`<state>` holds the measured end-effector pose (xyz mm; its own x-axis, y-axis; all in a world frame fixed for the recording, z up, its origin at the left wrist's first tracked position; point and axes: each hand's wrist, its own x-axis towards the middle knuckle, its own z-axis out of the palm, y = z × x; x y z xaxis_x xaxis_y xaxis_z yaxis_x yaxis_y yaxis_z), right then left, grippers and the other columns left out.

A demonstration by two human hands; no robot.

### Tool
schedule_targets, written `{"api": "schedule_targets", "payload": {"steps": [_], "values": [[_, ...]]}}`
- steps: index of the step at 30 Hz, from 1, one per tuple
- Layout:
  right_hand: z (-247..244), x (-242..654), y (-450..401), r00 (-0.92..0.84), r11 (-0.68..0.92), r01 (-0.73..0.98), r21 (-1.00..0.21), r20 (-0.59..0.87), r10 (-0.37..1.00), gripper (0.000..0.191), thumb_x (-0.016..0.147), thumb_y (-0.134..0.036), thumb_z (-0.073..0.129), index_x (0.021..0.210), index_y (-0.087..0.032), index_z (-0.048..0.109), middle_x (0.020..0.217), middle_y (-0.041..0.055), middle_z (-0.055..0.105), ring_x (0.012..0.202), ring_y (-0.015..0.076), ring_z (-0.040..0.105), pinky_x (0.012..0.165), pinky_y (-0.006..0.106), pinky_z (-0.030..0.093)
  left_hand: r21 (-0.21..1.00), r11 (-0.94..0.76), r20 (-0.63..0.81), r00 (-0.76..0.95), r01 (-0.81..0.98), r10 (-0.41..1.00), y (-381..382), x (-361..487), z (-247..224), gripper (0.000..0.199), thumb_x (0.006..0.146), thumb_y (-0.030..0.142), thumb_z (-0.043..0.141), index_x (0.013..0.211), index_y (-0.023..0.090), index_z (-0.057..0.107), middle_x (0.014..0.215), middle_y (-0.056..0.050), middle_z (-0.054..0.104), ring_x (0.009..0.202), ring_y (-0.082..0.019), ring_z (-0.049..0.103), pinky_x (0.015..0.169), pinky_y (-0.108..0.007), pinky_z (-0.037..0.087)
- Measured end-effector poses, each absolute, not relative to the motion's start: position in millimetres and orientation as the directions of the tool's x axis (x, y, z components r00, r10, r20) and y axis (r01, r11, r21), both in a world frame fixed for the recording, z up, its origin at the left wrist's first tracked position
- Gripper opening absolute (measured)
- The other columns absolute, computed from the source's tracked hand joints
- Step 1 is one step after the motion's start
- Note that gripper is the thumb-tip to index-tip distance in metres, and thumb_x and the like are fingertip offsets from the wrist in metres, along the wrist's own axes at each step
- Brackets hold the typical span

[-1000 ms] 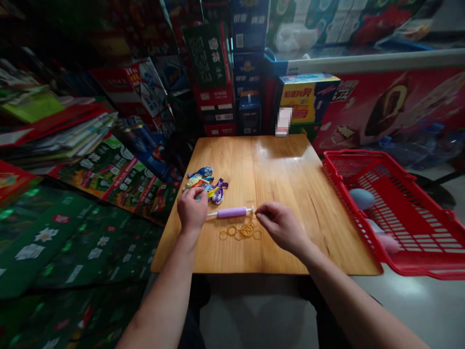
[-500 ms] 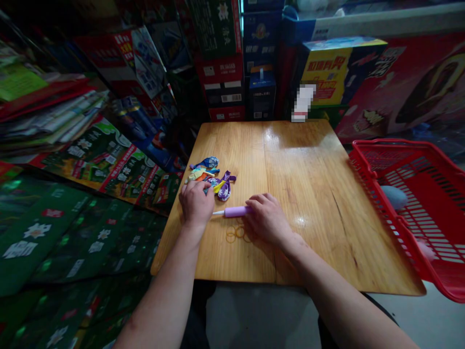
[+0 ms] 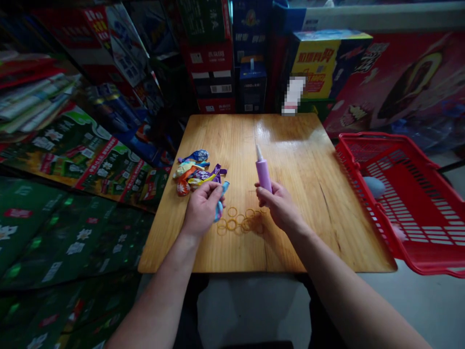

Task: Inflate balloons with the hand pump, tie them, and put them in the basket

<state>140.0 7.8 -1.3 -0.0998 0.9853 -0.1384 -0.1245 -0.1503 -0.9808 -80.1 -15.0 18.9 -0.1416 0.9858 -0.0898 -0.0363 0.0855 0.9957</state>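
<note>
Gripping a smooth, cylindrical pump (image 3: 264, 175), jutting to the far side of right hand (image 3: 279, 202); pinching a limp blue balloon (image 3: 218, 212) in left hand (image 3: 202, 206).

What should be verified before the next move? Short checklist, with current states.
1. Right hand has the purple pump: ok, gripped near its lower end.
2. White nozzle uncovered: ok, it points toward the table's far side.
3. Left hand has the blue balloon: ok, held between thumb and fingers.
4. Balloon and nozzle touching: not ok, they are apart.
5. Balloon's mouth clear of the fingers: cannot tell, the hand hides part of it.
6. Rubber bands on the table: ok, lying loose near the hands.
</note>
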Motion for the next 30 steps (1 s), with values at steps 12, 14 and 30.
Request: {"api": "schedule_targets", "payload": {"steps": [12, 14, 30], "values": [[-2, 139, 1, -0.132, -0.323, -0.266, -0.908, -0.298, 0.946, 0.029, 0.070, -0.032, 0.086, 0.081, -0.019, 0.063, 0.074, 0.0000, 0.065, 0.065, 0.0125, 0.057, 0.060, 0.027, 0.042, 0.970, 0.131, -0.158, 0.119, 0.203, 0.980, -21, -38, 16, 0.029, 0.095, 0.049, 0.069, 0.093, 0.020, 0.074, 0.078, -0.002, 0.067, 0.058, -0.013, 0.055, 0.053, -0.024, 0.044], [-2, 139, 0, -0.107, -0.307, -0.243, -0.920, -0.289, 0.951, 0.027, 0.068, -0.029, 0.084, 0.079, -0.019, 0.062, 0.070, -0.0019, 0.061, 0.061, 0.0115, 0.053, 0.059, 0.027, 0.040, 0.978, 0.093, -0.124, 0.161, 0.188, 0.979, -23, -36, 17, 0.027, 0.093, 0.047, 0.072, 0.094, 0.020, 0.076, 0.083, -0.003, 0.070, 0.068, -0.016, 0.061, 0.062, -0.026, 0.049], [1, 153, -5, -0.165, -0.361, -0.263, -0.895, -0.327, 0.931, 0.035, 0.069, -0.033, 0.089, 0.094, -0.019, 0.069, 0.078, 0.0012, 0.068, 0.068, 0.0148, 0.063, 0.062, 0.029, 0.045, 0.982, 0.145, -0.163, 0.166, 0.118, 0.973, -18, -41, 12, 0.025, 0.090, 0.042, 0.075, 0.088, 0.018, 0.075, 0.078, -0.002, 0.068, 0.067, -0.014, 0.057, 0.061, -0.025, 0.044]]}}
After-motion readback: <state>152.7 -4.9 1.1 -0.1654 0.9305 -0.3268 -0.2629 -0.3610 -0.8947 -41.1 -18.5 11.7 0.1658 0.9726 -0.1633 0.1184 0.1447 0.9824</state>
